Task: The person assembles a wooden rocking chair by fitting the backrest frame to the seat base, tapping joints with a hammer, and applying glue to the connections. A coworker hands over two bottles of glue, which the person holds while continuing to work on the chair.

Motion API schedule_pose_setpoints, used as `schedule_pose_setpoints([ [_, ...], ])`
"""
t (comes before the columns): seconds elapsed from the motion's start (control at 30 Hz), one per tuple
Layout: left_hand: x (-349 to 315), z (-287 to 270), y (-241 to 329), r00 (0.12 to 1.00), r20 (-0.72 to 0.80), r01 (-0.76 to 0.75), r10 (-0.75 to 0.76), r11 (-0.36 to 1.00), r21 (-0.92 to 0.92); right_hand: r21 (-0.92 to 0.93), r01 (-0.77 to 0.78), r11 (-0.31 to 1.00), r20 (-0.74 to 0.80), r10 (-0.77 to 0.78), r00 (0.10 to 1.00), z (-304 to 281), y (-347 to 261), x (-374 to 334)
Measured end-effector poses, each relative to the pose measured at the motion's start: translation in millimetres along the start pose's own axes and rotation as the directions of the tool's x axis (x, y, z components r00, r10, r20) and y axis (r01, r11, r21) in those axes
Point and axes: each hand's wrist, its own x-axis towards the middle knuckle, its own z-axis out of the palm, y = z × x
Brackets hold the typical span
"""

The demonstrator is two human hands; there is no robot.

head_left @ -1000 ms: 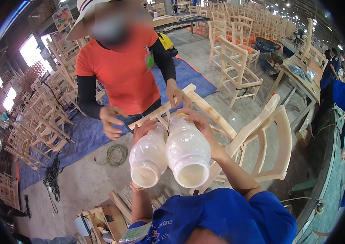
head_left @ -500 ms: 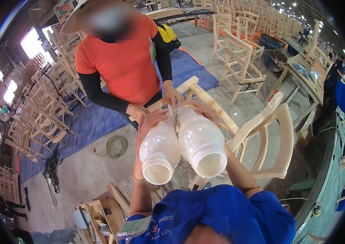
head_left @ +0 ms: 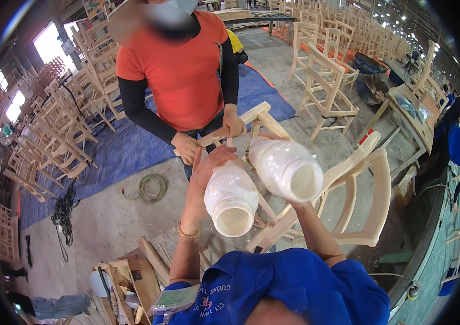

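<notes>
My left hand (head_left: 212,165) is closed around the far end of a white translucent plastic bottle (head_left: 231,194), its round open rim facing me. A second such bottle (head_left: 285,169) is in my right hand (head_left: 274,135), tilted toward the right. It hides most of that hand; only a little shows at its far end. Under and beyond both bottles is an unfinished wooden chair frame (head_left: 277,128), its curved back (head_left: 377,197) to the right. Across from me, a co-worker's two hands (head_left: 234,122) rest on the frame's far bar, close to my left fingers.
A blue tarp (head_left: 97,173) covers the floor at left, with stacked chair frames (head_left: 51,143) on it. A coiled hose (head_left: 153,187) lies nearby. Wood pieces fill a crate (head_left: 132,284) at lower left. More chairs (head_left: 325,92) and a worktable (head_left: 411,116) stand at right.
The two bottles have moved apart: the right one swung right and up, and the left one shifted slightly right. The co-worker's hands remain on the frame.
</notes>
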Motion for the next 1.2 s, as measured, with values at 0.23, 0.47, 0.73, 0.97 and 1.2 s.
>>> schedule_pose_setpoints([
  [0.23, 2.1, -4.3, 45.6, 0.997, -0.044, -0.053, 0.058, 0.993, 0.109, -0.164, -0.117, 0.979, -0.113, 0.099, 0.989, -16.0, 44.3, -26.8],
  [0.47, 1.0, -5.9, 42.2, 0.998, -0.048, -0.043, 0.049, 0.992, 0.122, -0.235, -0.079, 0.969, -0.129, 0.050, 0.990, -17.2, 48.5, -23.6],
  [0.73, -0.6, -2.9, 40.5, 0.997, -0.055, -0.038, 0.046, 0.991, 0.127, -0.169, -0.191, 0.967, -0.110, 0.174, 0.979, -19.7, 32.6, -22.8],
  [0.97, -20.5, 4.7, 26.3, 0.998, -0.055, 0.003, 0.002, 0.997, 0.083, -0.035, -0.210, 0.977, -0.084, 0.206, 0.975, -8.9, 11.4, -10.7],
  [1.2, -25.8, 15.5, 21.1, 0.999, -0.035, -0.001, 0.002, 0.999, 0.032, 0.046, -0.194, 0.980, -0.163, 0.199, 0.966, -10.9, 16.6, -21.7],
])
